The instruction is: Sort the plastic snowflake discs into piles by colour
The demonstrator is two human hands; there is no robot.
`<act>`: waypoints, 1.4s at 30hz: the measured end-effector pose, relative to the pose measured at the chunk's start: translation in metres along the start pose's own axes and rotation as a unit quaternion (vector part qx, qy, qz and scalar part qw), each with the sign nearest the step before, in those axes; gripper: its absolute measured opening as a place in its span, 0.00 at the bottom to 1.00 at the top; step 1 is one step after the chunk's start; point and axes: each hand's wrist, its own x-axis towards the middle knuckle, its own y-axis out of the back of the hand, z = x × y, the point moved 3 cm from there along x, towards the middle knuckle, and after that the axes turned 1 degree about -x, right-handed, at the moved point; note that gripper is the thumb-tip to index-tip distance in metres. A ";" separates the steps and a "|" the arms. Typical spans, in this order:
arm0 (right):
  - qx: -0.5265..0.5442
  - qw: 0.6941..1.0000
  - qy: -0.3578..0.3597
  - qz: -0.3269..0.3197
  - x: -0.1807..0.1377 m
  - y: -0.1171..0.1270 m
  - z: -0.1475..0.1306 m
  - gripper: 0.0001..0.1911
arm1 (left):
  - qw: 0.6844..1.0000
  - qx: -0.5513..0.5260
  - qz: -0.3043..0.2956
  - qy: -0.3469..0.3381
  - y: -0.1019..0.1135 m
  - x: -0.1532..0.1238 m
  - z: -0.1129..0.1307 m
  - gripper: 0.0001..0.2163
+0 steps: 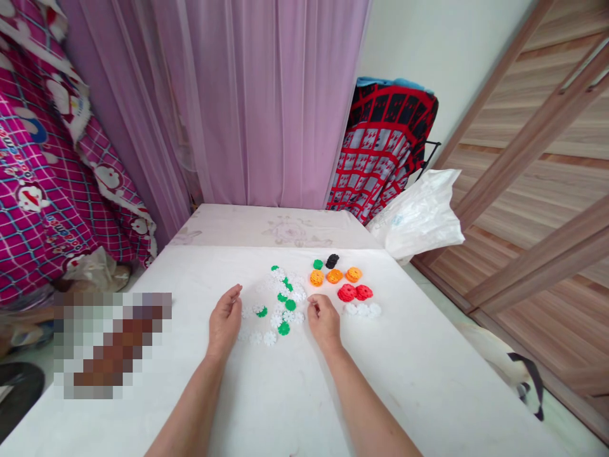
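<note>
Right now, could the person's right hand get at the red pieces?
Likely yes: the right hand is close to the red pieces, with nothing visible between; the white row beside them isn't blocking. Whether the hand holds something is unclear.

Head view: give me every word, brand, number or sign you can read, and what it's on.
Nothing can be read with certainty.
Pink cloth: printed lettering, slanted and blurred, too unclear to quote.
White bag: faint bluish marks; cannot tell whether they are text.
Pieces: no text shows, though fine marks would be too small to see.
</note>
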 end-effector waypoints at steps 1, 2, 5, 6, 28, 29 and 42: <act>0.003 1.000 0.019 -0.021 -0.005 0.001 -0.004 0.11 | 0.999 0.030 -0.027 -0.023 0.000 0.000 0.000 0.17; 0.003 0.998 0.037 -0.041 -0.009 0.003 -0.008 0.11 | 0.995 0.065 -0.061 -0.050 -0.001 -0.002 0.001 0.18; -0.012 0.994 0.079 -0.080 -0.020 0.009 -0.019 0.11 | 0.959 0.183 -0.164 -0.139 -0.002 -0.014 0.007 0.22; -0.020 0.992 0.091 -0.087 -0.023 0.011 -0.022 0.12 | 0.942 0.221 -0.193 -0.164 -0.002 -0.020 0.010 0.25; -0.115 0.961 0.187 -0.171 -0.045 0.024 -0.045 0.12 | 0.846 0.467 -0.148 -0.212 -0.024 -0.063 0.033 0.24; -0.121 0.958 0.192 -0.177 -0.046 0.024 -0.047 0.13 | 0.842 0.463 -0.166 -0.223 -0.025 -0.070 0.033 0.23; -0.130 0.978 0.113 -0.114 -0.039 0.022 -0.037 0.12 | 0.839 0.484 -0.160 -0.191 -0.027 -0.081 0.036 0.26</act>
